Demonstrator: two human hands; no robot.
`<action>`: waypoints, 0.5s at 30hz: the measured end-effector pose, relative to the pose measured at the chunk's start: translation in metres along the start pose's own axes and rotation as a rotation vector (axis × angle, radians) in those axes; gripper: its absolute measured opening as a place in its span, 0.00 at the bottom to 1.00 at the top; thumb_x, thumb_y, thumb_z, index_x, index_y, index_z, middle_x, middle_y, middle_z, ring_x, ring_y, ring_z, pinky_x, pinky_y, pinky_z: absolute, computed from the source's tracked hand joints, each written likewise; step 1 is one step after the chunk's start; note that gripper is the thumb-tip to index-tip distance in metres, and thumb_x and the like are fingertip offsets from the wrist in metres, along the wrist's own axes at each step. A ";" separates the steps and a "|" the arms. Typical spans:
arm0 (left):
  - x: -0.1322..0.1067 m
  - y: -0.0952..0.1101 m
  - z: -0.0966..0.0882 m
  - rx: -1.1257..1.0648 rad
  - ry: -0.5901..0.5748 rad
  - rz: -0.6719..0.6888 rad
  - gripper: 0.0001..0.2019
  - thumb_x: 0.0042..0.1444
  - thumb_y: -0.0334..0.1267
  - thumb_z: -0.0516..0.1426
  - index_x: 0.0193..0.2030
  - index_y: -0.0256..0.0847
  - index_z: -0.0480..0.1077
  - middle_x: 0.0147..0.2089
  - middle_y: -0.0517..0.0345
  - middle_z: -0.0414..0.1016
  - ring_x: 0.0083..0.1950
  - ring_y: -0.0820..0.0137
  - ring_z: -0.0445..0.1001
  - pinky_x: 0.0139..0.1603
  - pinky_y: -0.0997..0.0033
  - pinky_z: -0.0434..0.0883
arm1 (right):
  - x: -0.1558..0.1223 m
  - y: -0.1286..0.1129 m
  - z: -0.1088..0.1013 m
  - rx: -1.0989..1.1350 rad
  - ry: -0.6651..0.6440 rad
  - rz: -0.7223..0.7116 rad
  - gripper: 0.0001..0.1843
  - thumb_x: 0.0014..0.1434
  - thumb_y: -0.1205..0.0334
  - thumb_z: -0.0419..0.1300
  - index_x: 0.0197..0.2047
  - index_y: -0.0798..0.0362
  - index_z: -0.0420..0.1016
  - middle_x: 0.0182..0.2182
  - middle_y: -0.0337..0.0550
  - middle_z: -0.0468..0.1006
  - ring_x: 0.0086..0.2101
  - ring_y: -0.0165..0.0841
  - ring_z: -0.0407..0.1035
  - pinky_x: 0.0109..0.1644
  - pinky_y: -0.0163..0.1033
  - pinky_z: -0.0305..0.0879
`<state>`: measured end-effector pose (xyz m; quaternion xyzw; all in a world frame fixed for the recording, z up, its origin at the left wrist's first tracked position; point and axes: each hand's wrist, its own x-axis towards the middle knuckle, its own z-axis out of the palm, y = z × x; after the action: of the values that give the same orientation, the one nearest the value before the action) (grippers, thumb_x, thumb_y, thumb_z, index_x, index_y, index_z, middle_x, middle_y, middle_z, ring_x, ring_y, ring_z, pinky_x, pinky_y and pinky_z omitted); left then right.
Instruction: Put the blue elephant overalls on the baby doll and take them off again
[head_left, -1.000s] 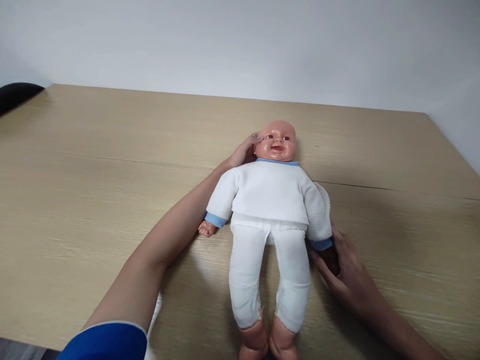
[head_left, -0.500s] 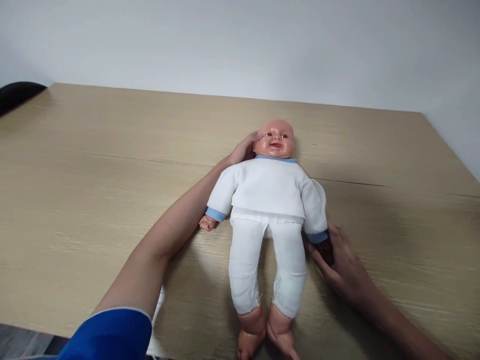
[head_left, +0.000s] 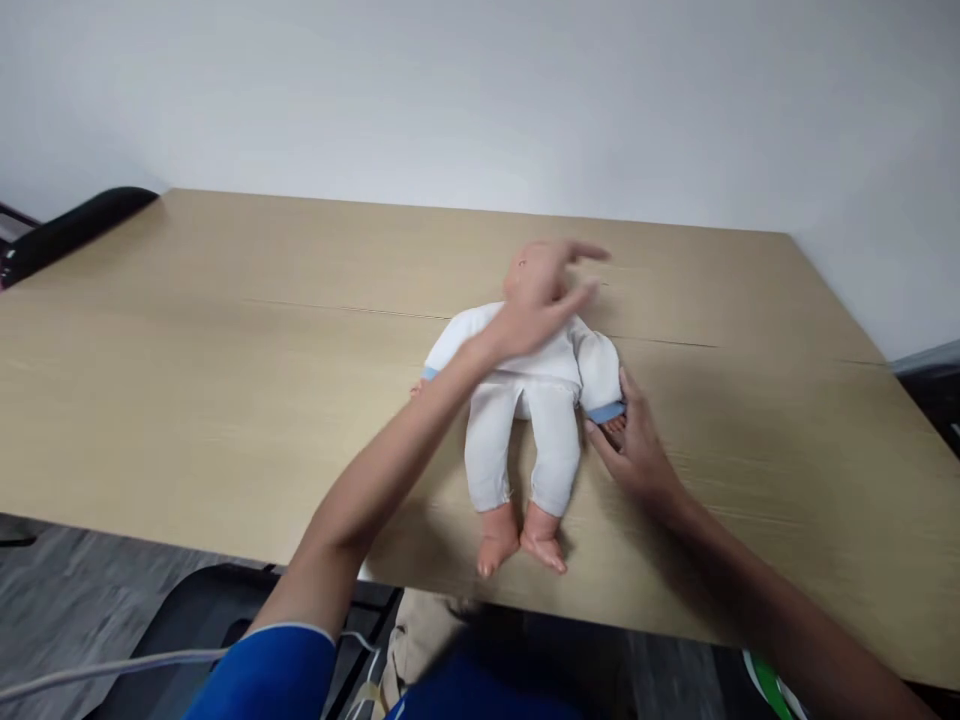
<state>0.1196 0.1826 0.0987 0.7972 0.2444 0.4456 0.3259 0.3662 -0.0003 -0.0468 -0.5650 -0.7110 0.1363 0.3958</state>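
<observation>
I've got a light wood-look table [head_left: 262,400] with a thin seam across it, pale wall [head_left: 450,100] behind. Black chair back [head_left: 97,225] by the far left corner. Black seat [head_left: 187,622] low left, light cable [head_left: 150,662] crossing it. Grey streaked floor [head_left: 67,590]. Dark object [head_left: 934,390] at right edge, can't tell what. Green-and-white item [head_left: 769,685] bottom right, cut off.

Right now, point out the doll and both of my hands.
Doll [head_left: 553,415]: head view, on its white-clothed upper leg.
Left hand [head_left: 529,315]: head view, on its blurred back.
Right hand [head_left: 643,460]: head view, on its back.
</observation>
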 end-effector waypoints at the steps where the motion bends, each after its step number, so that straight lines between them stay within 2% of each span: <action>1: -0.007 0.031 0.023 -0.076 -0.092 0.090 0.21 0.84 0.54 0.61 0.71 0.43 0.79 0.75 0.38 0.85 0.81 0.47 0.80 0.87 0.42 0.75 | 0.003 0.001 0.000 0.001 0.016 -0.003 0.49 0.81 0.48 0.69 0.94 0.50 0.57 0.84 0.67 0.73 0.83 0.66 0.71 0.85 0.81 0.73; 3: -0.025 0.092 0.068 -0.214 -0.301 0.197 0.12 0.86 0.48 0.61 0.65 0.46 0.80 0.70 0.42 0.88 0.72 0.52 0.86 0.81 0.49 0.81 | 0.007 -0.002 -0.007 -0.015 0.052 -0.003 0.37 0.83 0.45 0.67 0.86 0.48 0.73 0.78 0.61 0.81 0.82 0.60 0.74 0.84 0.74 0.77; 5: -0.047 0.147 0.103 -0.265 -0.606 0.292 0.11 0.87 0.40 0.57 0.63 0.45 0.81 0.70 0.40 0.88 0.68 0.55 0.88 0.78 0.53 0.83 | 0.001 -0.014 -0.021 -0.031 0.090 -0.001 0.31 0.84 0.41 0.64 0.79 0.48 0.81 0.76 0.56 0.84 0.80 0.52 0.75 0.84 0.63 0.79; 6: -0.060 0.170 0.117 -0.221 -0.776 0.344 0.11 0.87 0.42 0.58 0.62 0.47 0.83 0.71 0.42 0.88 0.70 0.54 0.87 0.78 0.50 0.82 | -0.007 -0.022 -0.030 -0.040 0.112 -0.003 0.29 0.84 0.40 0.63 0.76 0.48 0.83 0.77 0.56 0.83 0.81 0.50 0.75 0.84 0.62 0.79; 7: -0.075 0.188 0.128 -0.171 -0.841 0.364 0.10 0.86 0.44 0.60 0.58 0.51 0.85 0.70 0.45 0.89 0.71 0.50 0.88 0.77 0.45 0.82 | -0.020 -0.032 -0.040 -0.055 0.136 -0.011 0.30 0.84 0.41 0.64 0.77 0.50 0.83 0.78 0.58 0.81 0.81 0.51 0.74 0.86 0.64 0.77; 8: -0.091 0.201 0.137 -0.159 -0.900 0.408 0.12 0.85 0.41 0.59 0.56 0.55 0.86 0.72 0.48 0.88 0.74 0.51 0.86 0.78 0.44 0.80 | -0.037 -0.041 -0.048 -0.074 0.171 -0.025 0.29 0.83 0.44 0.65 0.77 0.50 0.82 0.79 0.59 0.80 0.81 0.54 0.74 0.86 0.69 0.75; 9: -0.110 0.209 0.145 -0.200 -0.896 0.403 0.14 0.85 0.41 0.59 0.51 0.58 0.87 0.71 0.48 0.88 0.74 0.53 0.87 0.80 0.49 0.79 | -0.059 -0.049 -0.056 -0.099 0.226 -0.044 0.27 0.81 0.49 0.67 0.76 0.48 0.83 0.78 0.60 0.81 0.79 0.57 0.76 0.85 0.74 0.75; 10: -0.131 0.212 0.152 -0.294 -0.885 0.364 0.16 0.85 0.41 0.59 0.45 0.59 0.85 0.68 0.49 0.89 0.72 0.57 0.88 0.78 0.55 0.80 | -0.085 -0.056 -0.061 -0.124 0.305 -0.070 0.24 0.78 0.54 0.70 0.73 0.45 0.84 0.73 0.58 0.85 0.74 0.59 0.80 0.81 0.78 0.78; 11: -0.154 0.211 0.158 -0.453 -0.945 0.363 0.16 0.85 0.51 0.61 0.42 0.60 0.84 0.66 0.51 0.90 0.69 0.59 0.90 0.76 0.62 0.82 | -0.113 -0.059 -0.065 -0.141 0.409 -0.106 0.21 0.75 0.58 0.71 0.68 0.41 0.85 0.65 0.54 0.89 0.65 0.58 0.86 0.74 0.77 0.84; 12: -0.180 0.205 0.163 -0.582 -0.986 0.302 0.14 0.81 0.58 0.66 0.43 0.58 0.83 0.63 0.51 0.91 0.65 0.58 0.92 0.75 0.63 0.83 | -0.144 -0.060 -0.066 -0.148 0.525 -0.131 0.19 0.70 0.60 0.73 0.62 0.38 0.86 0.56 0.49 0.90 0.54 0.55 0.89 0.65 0.75 0.90; 13: -0.208 0.198 0.168 -0.661 -0.939 0.200 0.16 0.77 0.62 0.70 0.44 0.55 0.83 0.55 0.49 0.93 0.58 0.56 0.94 0.70 0.59 0.86 | -0.174 -0.058 -0.065 -0.128 0.628 -0.179 0.16 0.66 0.60 0.74 0.55 0.35 0.85 0.46 0.42 0.87 0.40 0.50 0.86 0.51 0.69 0.92; 14: -0.236 0.188 0.170 -0.696 -0.844 0.067 0.18 0.76 0.63 0.70 0.48 0.51 0.83 0.52 0.47 0.93 0.53 0.54 0.94 0.64 0.56 0.88 | -0.203 -0.055 -0.062 -0.071 0.718 -0.217 0.13 0.64 0.59 0.73 0.49 0.32 0.82 0.38 0.37 0.81 0.30 0.47 0.79 0.37 0.65 0.89; 15: -0.264 0.179 0.172 -0.702 -0.749 -0.070 0.18 0.79 0.61 0.68 0.54 0.48 0.84 0.54 0.46 0.94 0.55 0.54 0.94 0.64 0.55 0.88 | -0.228 -0.050 -0.058 -0.007 0.720 -0.205 0.10 0.62 0.55 0.72 0.45 0.30 0.80 0.34 0.35 0.77 0.25 0.47 0.74 0.28 0.64 0.84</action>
<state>0.1588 -0.1683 0.0179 0.7359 -0.0268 0.1736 0.6539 0.3841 -0.2394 -0.0704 -0.5041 -0.5796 -0.1140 0.6301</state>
